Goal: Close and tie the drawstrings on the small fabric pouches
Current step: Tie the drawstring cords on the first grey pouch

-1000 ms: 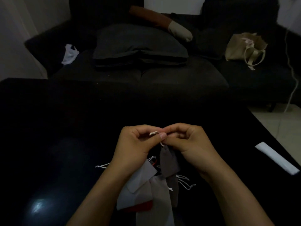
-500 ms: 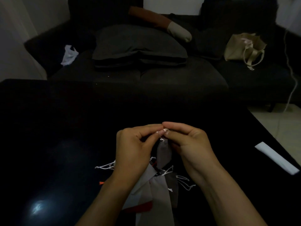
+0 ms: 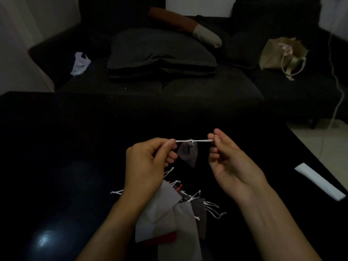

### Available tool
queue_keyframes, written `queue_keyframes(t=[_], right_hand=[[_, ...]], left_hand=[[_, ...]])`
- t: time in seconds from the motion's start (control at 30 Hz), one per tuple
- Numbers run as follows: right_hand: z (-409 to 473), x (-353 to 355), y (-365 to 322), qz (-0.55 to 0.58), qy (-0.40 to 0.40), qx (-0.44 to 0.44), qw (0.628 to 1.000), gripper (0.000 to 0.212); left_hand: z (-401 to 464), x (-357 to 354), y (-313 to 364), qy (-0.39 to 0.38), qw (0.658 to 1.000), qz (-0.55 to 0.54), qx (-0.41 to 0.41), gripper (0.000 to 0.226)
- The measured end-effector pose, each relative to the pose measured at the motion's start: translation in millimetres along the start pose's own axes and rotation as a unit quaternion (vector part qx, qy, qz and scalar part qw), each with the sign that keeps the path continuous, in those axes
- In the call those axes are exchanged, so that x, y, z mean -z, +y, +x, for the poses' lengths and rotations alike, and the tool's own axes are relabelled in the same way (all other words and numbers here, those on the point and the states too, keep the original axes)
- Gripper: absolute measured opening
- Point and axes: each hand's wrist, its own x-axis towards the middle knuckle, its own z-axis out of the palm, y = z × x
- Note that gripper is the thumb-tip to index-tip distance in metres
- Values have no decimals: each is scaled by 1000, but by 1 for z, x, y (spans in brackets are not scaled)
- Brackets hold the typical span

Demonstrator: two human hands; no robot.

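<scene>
A dark sofa (image 3: pixel 169 87) stood beyond the black table (image 3: pixel 56 147). On the table lay a pile of pouches (image 3: pixel 169 213). Above it hung a small grey pouch (image 3: pixel 188 153) — its white drawstring (image 3: pixel 194 141) taut, knotted at the middle — each end pinched by the left hand (image 3: pixel 148 166) and right hand (image 3: pixel 231 162).

dark sofa (image 3: pixel 188 87) | grey cushion (image 3: pixel 160 51) | beige tote bag (image 3: pixel 278 53) | white strip (image 3: pixel 318 180) on table (image 3: pixel 56 138)
</scene>
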Motion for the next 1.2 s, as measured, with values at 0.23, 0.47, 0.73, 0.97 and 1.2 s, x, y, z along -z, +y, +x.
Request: queue_keyframes(t=[0.23, 0.47, 0.73, 0.97, 1.2], right_hand=[[-1, 1, 5, -19, -59, -33, 998, 21], [-4, -1, 12, -138, -128, -22, 982, 21], [-5, -5, 12, -171, -165, -27, 971, 31], [0, 4, 17, -470, -112, 180, 857, 13], [1, 11, 12, -662, -120, 278, 686, 25]], left_hand=[[5, -3, 6, -93, 961, -147, 214, 32], [-2, -9, 11, -175, 940, -76, 284, 45], [-4, -6, 11, -143, 965, -78, 204, 37], [-1, -3, 8, -120, 976, -97, 152, 37], [0, 1, 7, -150, 976, -74, 140, 37]])
